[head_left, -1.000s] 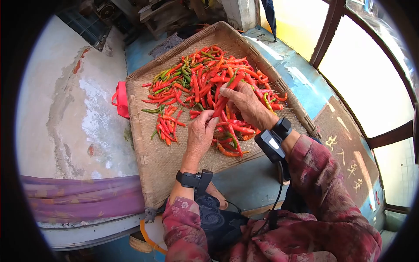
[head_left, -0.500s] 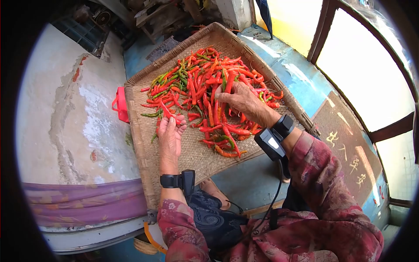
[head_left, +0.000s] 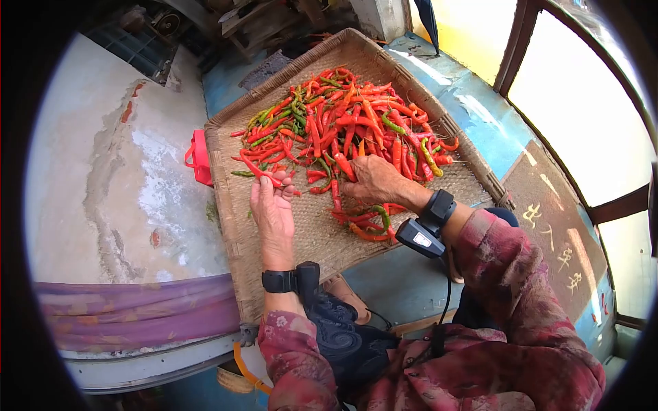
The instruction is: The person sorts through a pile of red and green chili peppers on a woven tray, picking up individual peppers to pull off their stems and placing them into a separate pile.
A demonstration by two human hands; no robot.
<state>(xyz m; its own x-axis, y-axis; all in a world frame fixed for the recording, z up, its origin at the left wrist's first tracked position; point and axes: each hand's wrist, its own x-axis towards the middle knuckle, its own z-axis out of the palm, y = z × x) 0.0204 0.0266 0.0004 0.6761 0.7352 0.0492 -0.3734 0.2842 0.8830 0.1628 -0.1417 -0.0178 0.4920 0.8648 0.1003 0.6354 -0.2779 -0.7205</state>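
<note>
A square woven tray (head_left: pixel 247 243) holds a heap of red, orange and green chili peppers (head_left: pixel 329 127). Over the tray's left part, my left hand (head_left: pixel 272 209) is closed on a red chili (head_left: pixel 259 170) between thumb and fingers, palm turned up. My right hand (head_left: pixel 375 183) lies at the lower edge of the heap, knuckles up and fingers curled down among the chilies. Its fingertips are mostly hidden, so what they grip cannot be made out. A smaller bunch of chilies (head_left: pixel 370 226) lies just below it.
A pink-red container (head_left: pixel 200 157) stands by the wall, left of the tray. Purple cloth (head_left: pixel 137 315) hangs at the lower left. At the right are a brown mat (head_left: pixel 555 226) and windows. A dark umbrella (head_left: pixel 426 24) hangs at the top. My foot (head_left: pixel 348 299) shows under the tray.
My right hand has moved down from the middle of the heap to its lower edge, and chilies there have shifted. My left hand still holds a red chili. The view has shifted slightly.
</note>
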